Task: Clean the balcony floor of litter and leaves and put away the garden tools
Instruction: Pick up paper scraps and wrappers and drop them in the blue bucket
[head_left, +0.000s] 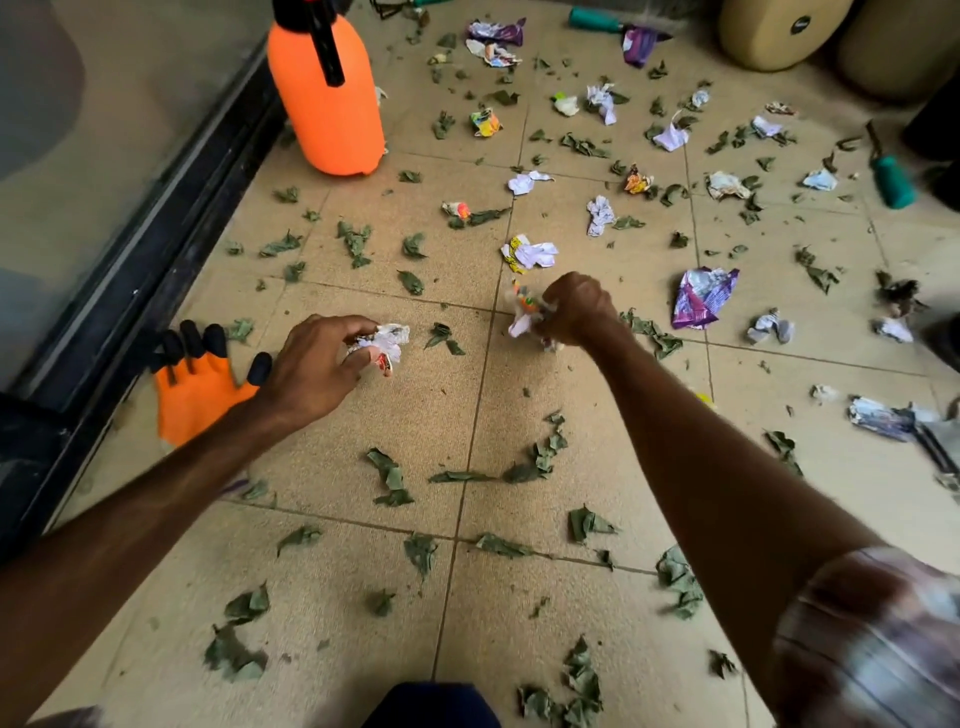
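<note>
Our left hand curls round a crumpled paper wad at centre left, low over the tiled floor. Our right hand, at centre, is fisted on a bunch of wrappers, too blurred to count. Dry leaves and litter lie across the floor. An orange glove is partly hidden behind our left wrist. The upper edge cuts off the orange sprayer. At right, a teal-handled tool has an indistinct head.
</note>
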